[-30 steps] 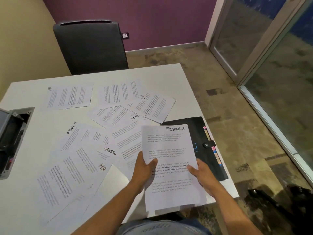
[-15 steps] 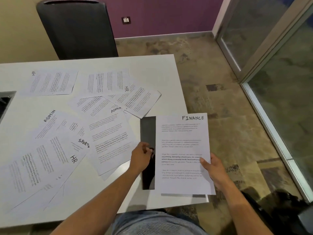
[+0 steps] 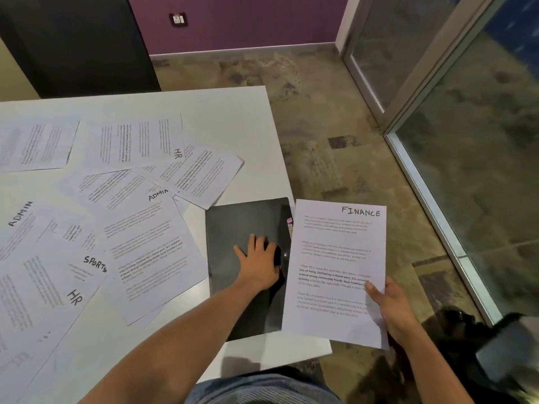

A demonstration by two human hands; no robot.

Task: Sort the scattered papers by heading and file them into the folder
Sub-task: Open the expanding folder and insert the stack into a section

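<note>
left hand (image 3: 260,265) flat on folder (image 3: 233,225) | right hand (image 3: 390,307) pinches FINANCE sheet (image 3: 335,263) | papers (image 3: 140,228) beside

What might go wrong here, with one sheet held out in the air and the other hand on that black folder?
1. The FINANCE sheet is pinched only at its lower right edge by the right hand, out past the table edge; it could droop or slip to the floor.
2. The left hand lies flat on the closed folder; opening it one-handed may push it into the nearby papers.
</note>
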